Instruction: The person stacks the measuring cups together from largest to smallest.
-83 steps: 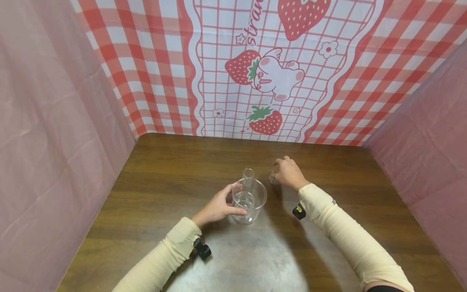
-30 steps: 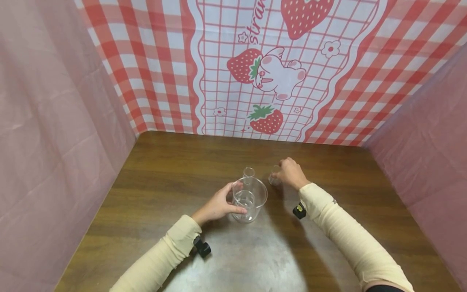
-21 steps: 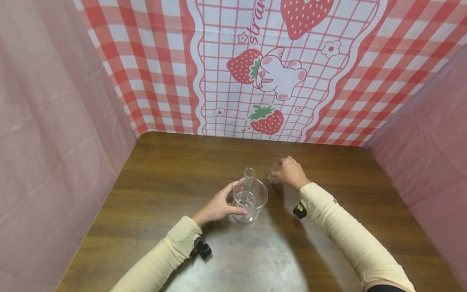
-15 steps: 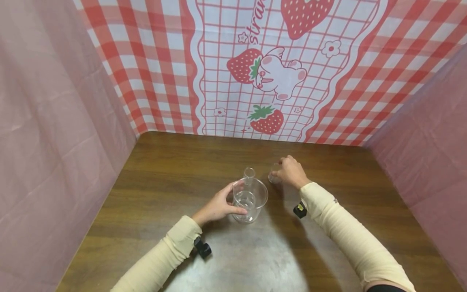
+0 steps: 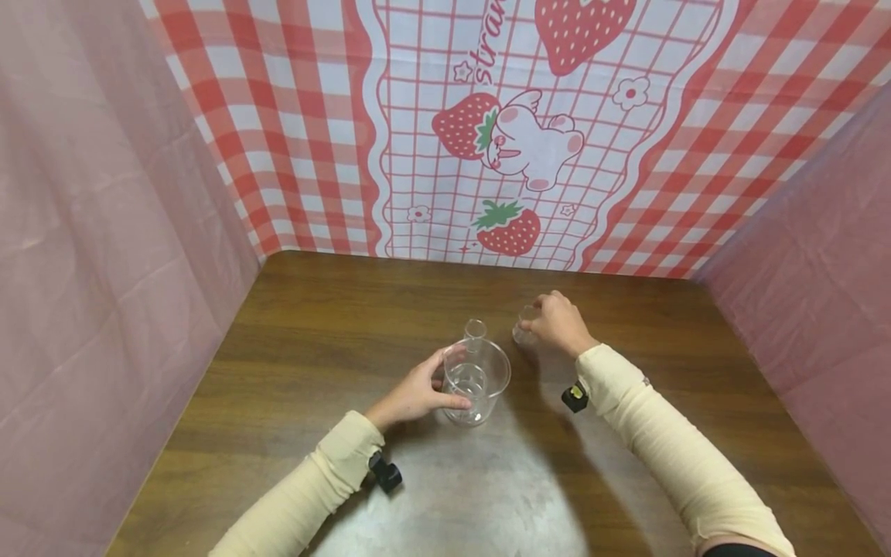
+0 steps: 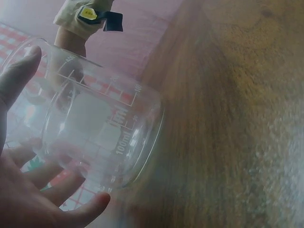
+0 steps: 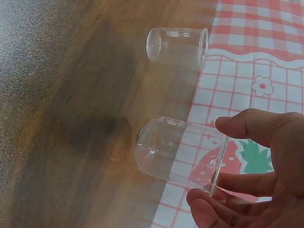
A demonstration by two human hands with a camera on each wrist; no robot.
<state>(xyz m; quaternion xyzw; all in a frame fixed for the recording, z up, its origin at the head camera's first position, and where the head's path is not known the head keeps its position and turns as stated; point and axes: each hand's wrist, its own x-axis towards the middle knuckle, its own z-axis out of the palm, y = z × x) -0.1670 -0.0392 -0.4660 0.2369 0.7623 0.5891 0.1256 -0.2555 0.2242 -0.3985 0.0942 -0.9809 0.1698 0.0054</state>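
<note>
My left hand (image 5: 448, 381) grips a large clear glass beaker (image 5: 479, 377) standing at the middle of the wooden table (image 5: 313, 340). In the left wrist view the beaker (image 6: 102, 128) shows a 100 ml scale, and my left hand (image 6: 61, 133) has its fingers (image 6: 71, 190) curled round its side. My right hand (image 5: 539, 319) holds a small clear beaker (image 5: 524, 326) to the right of it. From the right wrist, thumb and fingers (image 7: 256, 178) of my right hand (image 7: 209, 161) pinch this small beaker (image 7: 173, 154) near its rim. I cannot tell whether its base touches the table.
A second small clear beaker (image 5: 475, 330) stands just behind the large one and also shows from the right wrist (image 7: 176, 46). Pink sheets (image 5: 104, 232) wall the left and right sides. A red-checked strawberry cloth (image 5: 501, 139) closes the back.
My right hand with the small beaker has shifted slightly back and upward. The left hand and the large beaker have stayed where they were.
</note>
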